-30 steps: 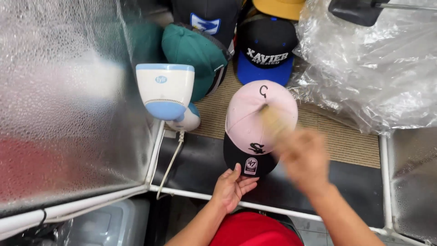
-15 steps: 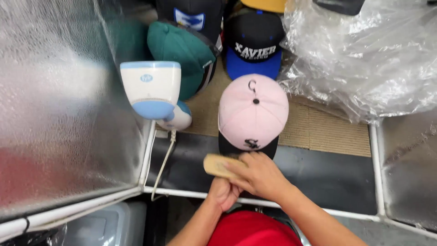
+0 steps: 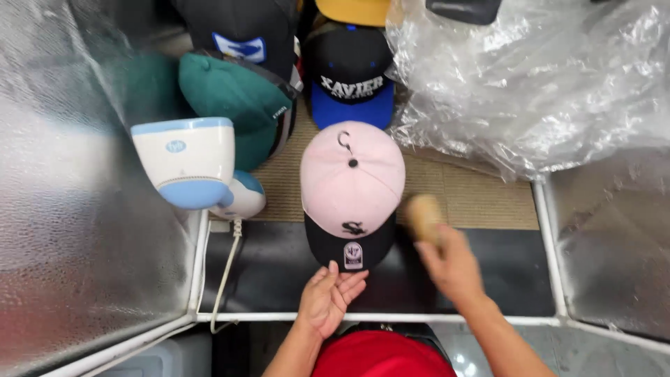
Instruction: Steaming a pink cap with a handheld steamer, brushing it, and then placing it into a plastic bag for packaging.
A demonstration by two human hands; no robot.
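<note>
Your left hand (image 3: 326, 300) lay open, fingertips touching the black brim of the pink-crowned cap (image 3: 352, 183), beside its small square sticker (image 3: 353, 255). Your right hand (image 3: 452, 264) gripped a blurred tan wooden brush (image 3: 424, 216) just right of the cap. Crinkled clear plastic wrap (image 3: 530, 77) lay behind, a white-and-blue steamer (image 3: 187, 162) to the left.

Setting: a cap shop's cleaning or finishing station. Evidence: several caps are lined up beyond the fingers, namely a pink cap (image 3: 352, 178) with a black brim, a black-and-blue cap (image 3: 347, 77), a green cap (image 3: 234, 98) and a yellow cap (image 3: 352, 10). A white-and-blue steamer (image 3: 185, 162) stands left of them. Clear plastic wrap (image 3: 530, 84) is heaped to the right. Reflective foil panels (image 3: 77, 195) enclose the worktop (image 3: 502, 265).
</note>
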